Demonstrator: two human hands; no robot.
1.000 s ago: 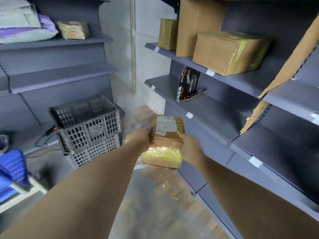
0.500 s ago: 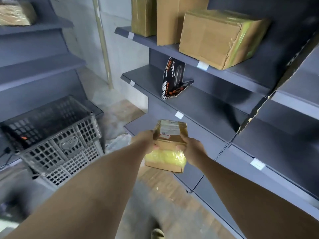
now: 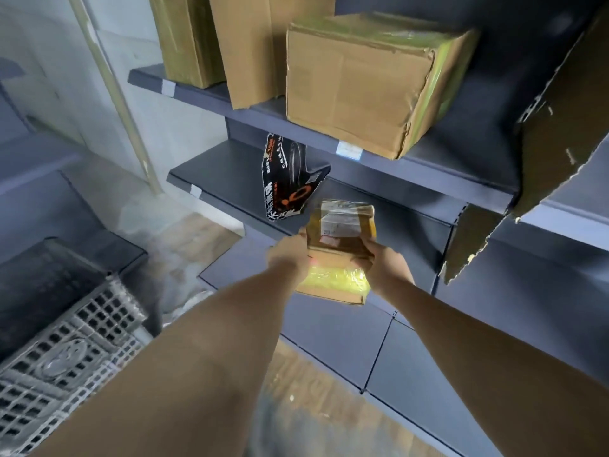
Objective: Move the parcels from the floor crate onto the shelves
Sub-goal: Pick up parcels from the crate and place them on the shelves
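Now L-grip (image 3: 288, 255), R-grip (image 3: 384, 263) curled round pkg (image 3: 342, 225).

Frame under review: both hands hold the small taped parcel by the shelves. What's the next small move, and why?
Probably push the parcel forward and set it on the middle shelf, just right of the black pouch. The left hand and right hand grip its sides at that shelf's front edge, and the stretch there looks bare.
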